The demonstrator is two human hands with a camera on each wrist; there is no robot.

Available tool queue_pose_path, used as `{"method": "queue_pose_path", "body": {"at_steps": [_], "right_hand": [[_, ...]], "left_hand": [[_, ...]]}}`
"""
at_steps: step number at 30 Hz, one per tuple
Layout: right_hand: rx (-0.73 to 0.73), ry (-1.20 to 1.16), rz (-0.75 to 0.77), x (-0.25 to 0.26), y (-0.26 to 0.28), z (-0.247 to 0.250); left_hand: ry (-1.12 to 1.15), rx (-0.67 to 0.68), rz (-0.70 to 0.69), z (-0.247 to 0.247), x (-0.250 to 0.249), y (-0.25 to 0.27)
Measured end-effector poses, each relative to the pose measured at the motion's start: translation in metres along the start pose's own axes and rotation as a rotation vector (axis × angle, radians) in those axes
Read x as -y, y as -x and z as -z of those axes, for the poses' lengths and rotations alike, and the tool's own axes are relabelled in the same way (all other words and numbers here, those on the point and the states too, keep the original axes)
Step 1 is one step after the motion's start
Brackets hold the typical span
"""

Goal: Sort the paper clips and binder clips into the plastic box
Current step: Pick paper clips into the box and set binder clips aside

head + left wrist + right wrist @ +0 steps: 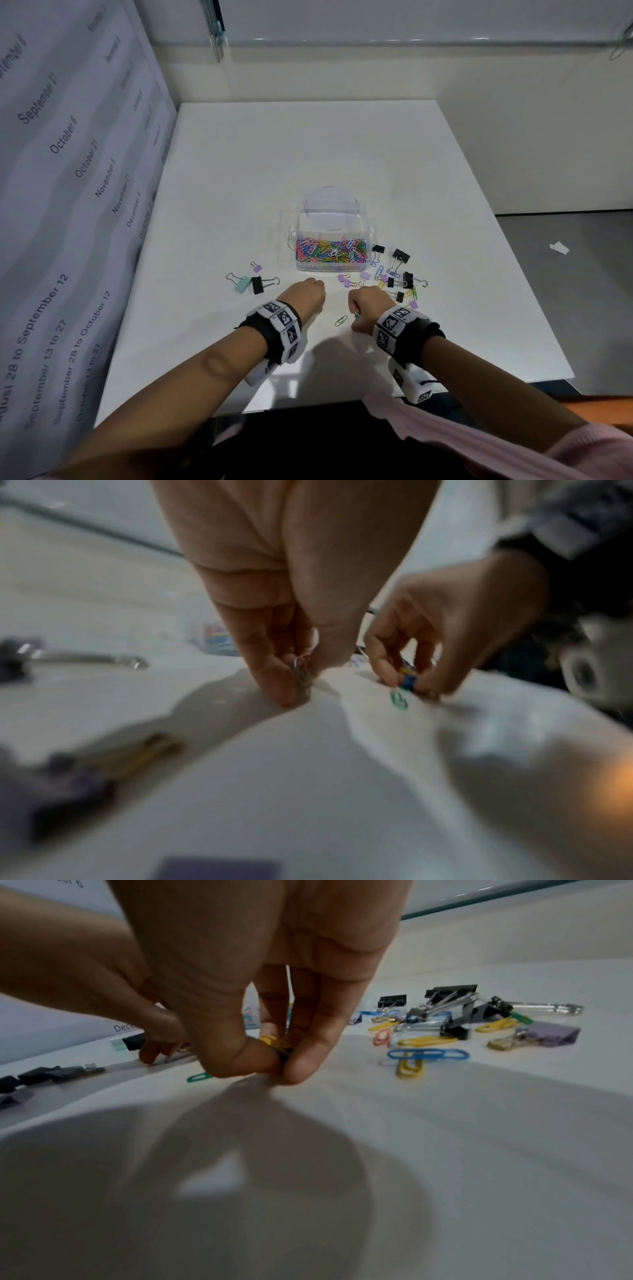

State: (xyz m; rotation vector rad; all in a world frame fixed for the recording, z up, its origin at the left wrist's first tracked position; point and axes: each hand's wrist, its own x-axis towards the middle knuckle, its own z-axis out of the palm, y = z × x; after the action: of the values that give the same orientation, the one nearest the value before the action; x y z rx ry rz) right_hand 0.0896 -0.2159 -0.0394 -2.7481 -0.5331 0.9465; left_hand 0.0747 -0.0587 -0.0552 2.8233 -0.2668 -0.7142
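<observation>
left hand [306, 291]: your fingers [274, 674] are pinched narrow on a silvery wire clip, low on the tabletop [308, 144], likely just picked.
right hand [366, 303]: you're pinching yellow and blue clips [276, 1045], gathering several before a trip.
box [331, 251]: at 12 o'clock from your hands, lid back, already full of paper clips.
loose pile [394, 277]: at 2 o'clock.
green clip [340, 321]: between your hands.
views: only the wrist views show what you're holding; the head view just shows knuckles.
</observation>
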Motion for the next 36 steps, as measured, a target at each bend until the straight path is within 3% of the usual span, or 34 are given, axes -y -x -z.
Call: {"method": "queue_pose_path", "body": {"at_steps": [5,13,17,20,23,26,32,36], "right_hand": [[-0.006,-0.004,-0.008,-0.001,0.002,0.0],[0.01,-0.005,0.005,-0.003,0.008,0.003],[0.015,-0.058,-0.002,-0.005,0.01,0.003],[-0.024,-0.162,-0.041,-0.01,0.009,0.007],[-0.103,-0.206,-0.091,-0.008,0.004,0.025],[-0.192,-0.205,-0.084,-0.002,-0.006,0.053],[-0.395,-0.32,-0.02,0.01,-0.026,0.088],[-0.359,-0.274,0.015,0.008,-0.025,0.08]], "left_hand": [[0.478,-0.119,0.027,0.027,0.011,0.005],[0.558,-0.372,0.036,0.08,0.013,-0.019],[0.456,-0.327,0.06,0.075,0.012,-0.024],[0.439,-0.301,-0.017,0.061,0.008,-0.014],[0.353,-0.12,-0.062,0.042,0.008,-0.003],[0.241,0.003,0.015,0.018,0.009,0.002],[0.283,-0.037,0.059,-0.002,0.007,0.005],[0.267,-0.056,0.047,-0.005,0.009,0.007]]}}
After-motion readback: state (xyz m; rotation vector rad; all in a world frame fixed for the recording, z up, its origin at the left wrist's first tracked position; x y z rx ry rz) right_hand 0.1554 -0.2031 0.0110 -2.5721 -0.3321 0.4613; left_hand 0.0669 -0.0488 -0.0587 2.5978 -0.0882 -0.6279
